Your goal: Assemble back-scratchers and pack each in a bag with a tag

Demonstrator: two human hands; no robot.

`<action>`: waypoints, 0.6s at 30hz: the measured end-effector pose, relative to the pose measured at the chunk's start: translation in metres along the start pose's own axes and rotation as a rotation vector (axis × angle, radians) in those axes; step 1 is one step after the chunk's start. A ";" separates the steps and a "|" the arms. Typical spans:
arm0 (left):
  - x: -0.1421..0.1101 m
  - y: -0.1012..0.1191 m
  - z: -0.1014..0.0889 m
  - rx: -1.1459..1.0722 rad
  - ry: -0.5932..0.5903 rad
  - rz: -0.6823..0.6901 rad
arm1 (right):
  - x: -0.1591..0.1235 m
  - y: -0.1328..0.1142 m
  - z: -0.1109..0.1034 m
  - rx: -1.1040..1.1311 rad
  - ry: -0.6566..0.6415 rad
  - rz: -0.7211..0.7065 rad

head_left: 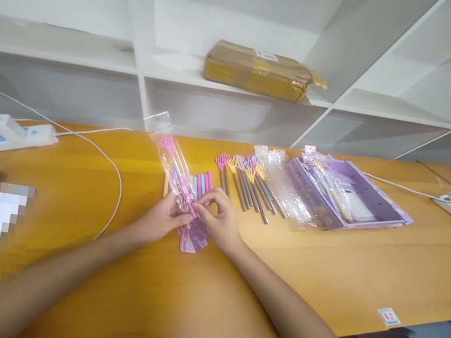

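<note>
A clear plastic bag [160, 123] with a pink back scratcher [167, 143] inside is tilted up over the table, its hand-shaped head toward the shelf. My left hand [165, 219] grips the lower part, thumb on top. At that same end my right hand [220, 219] is closed in a pinch, thumb and index finger at the pink handle; exactly what they pinch is partly hidden. Beneath both hands lie several purple printed cards [193, 240]. Just beyond are pink and blue handle tubes [203, 184], partly covered by the bag and my fingers.
Right of my hands lie several back scratchers with metal rods [254, 190]. Clear bags [286, 184] lie beside a purple box [371, 213] holding a bagged item. A taped carton [261, 71] rests on the shelf. Power strips [5, 137] and a white cable [119, 187] flank the workspace.
</note>
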State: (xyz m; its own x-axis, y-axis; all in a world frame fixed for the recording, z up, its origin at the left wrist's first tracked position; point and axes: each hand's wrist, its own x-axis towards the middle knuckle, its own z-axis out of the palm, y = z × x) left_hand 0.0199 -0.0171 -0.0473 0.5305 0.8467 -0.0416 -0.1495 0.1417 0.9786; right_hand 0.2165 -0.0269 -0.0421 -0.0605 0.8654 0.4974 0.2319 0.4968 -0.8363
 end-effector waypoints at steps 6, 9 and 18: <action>0.003 -0.003 0.000 0.016 0.030 0.032 | 0.001 0.013 0.007 0.462 -0.238 0.362; 0.003 -0.003 -0.004 0.114 0.063 0.053 | 0.001 0.010 0.004 0.468 -0.292 0.410; 0.002 0.007 -0.005 0.173 0.000 0.088 | 0.001 0.009 -0.003 0.421 -0.437 0.422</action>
State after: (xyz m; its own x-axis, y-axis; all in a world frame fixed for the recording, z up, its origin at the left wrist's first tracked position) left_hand 0.0154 -0.0122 -0.0415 0.5213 0.8521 0.0456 -0.0494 -0.0233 0.9985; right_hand 0.2213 -0.0214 -0.0485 -0.4496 0.8918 0.0496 -0.0655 0.0224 -0.9976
